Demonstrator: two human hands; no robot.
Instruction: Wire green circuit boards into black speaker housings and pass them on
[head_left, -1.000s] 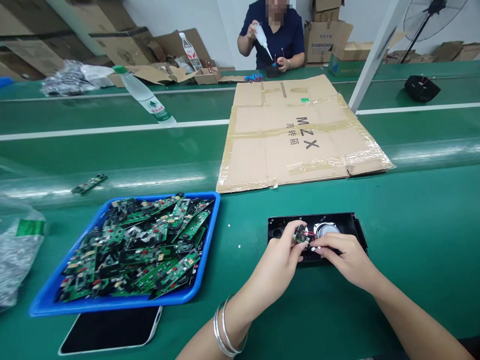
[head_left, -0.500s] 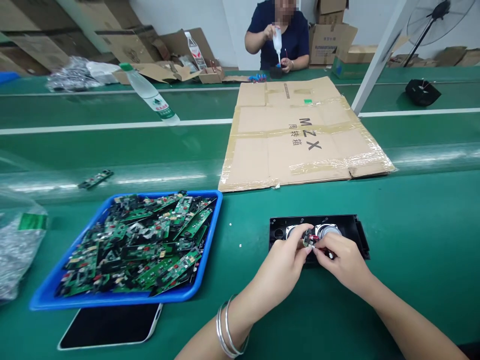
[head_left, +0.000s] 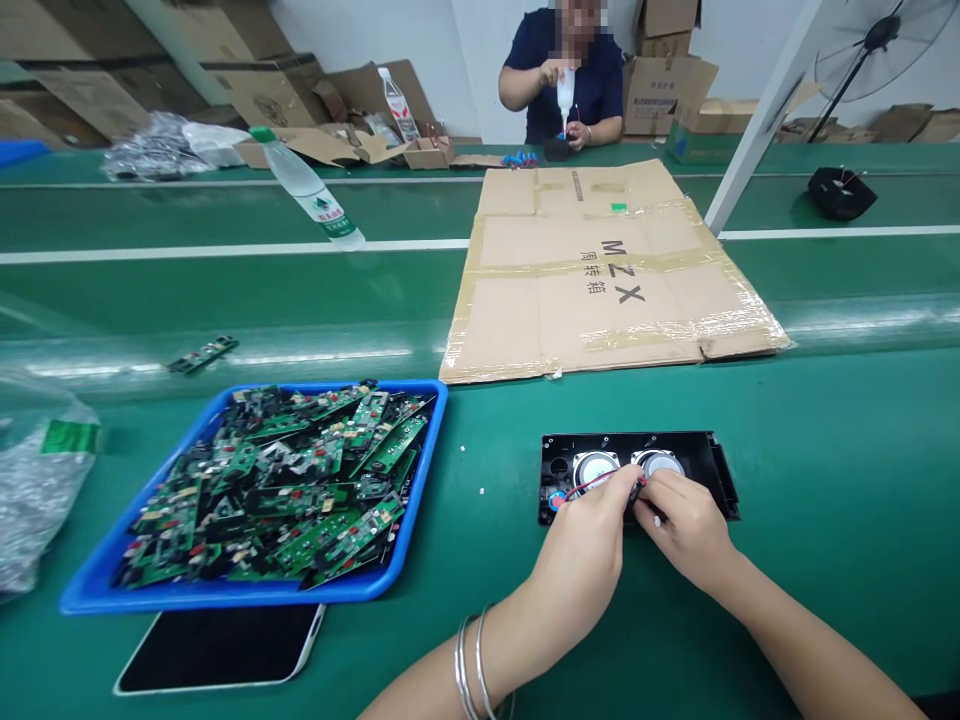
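My left hand (head_left: 581, 545) and right hand (head_left: 686, 525) met over the near edge of the flat black plastic speaker panel (head_left: 712, 470), which lay on the green bench (head_left: 825, 450) just right of the blue tray (head_left: 420, 470) heaped with small green circuit boards (head_left: 285, 490). Both grips were pinched together on something small at the end of a thin red wire (head_left: 592, 484), but my fingers hid it. Two round metal speaker cones (head_left: 595, 467) showed beyond my bent knuckles, my left wrist banded with silver bangles (head_left: 472, 675).
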